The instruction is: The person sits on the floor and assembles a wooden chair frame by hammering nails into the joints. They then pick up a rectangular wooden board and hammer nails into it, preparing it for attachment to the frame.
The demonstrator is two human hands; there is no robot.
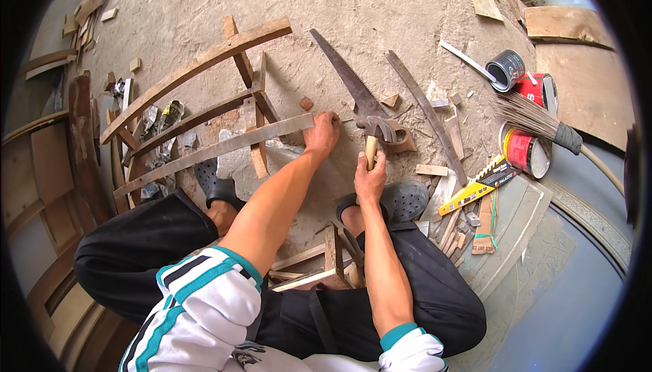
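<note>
My left hand [323, 134] is closed at the near-right end of a long grey-brown wooden slat [224, 149]. This slat lies across a rough wooden frame [193, 119] of nailed bars on the left. In my right hand [370, 178] is a claw hammer [377, 129], gripped by its pale wooden handle with the metal head upward. Just beyond the hammer lies a handsaw [350, 76], its toothed blade pointing away and its wooden handle partly hidden by the hammer head. A pale stone block [261, 163] sits beneath the frame's near end.
Another long strip [429, 117] lies right of the saw. Paint cans [524, 149], a twig broom [536, 117] and a yellow saw sleeve [479, 185] are farther right. Between my legs stands a small wooden stool [319, 270]. Offcuts and boards [61, 168] line the left.
</note>
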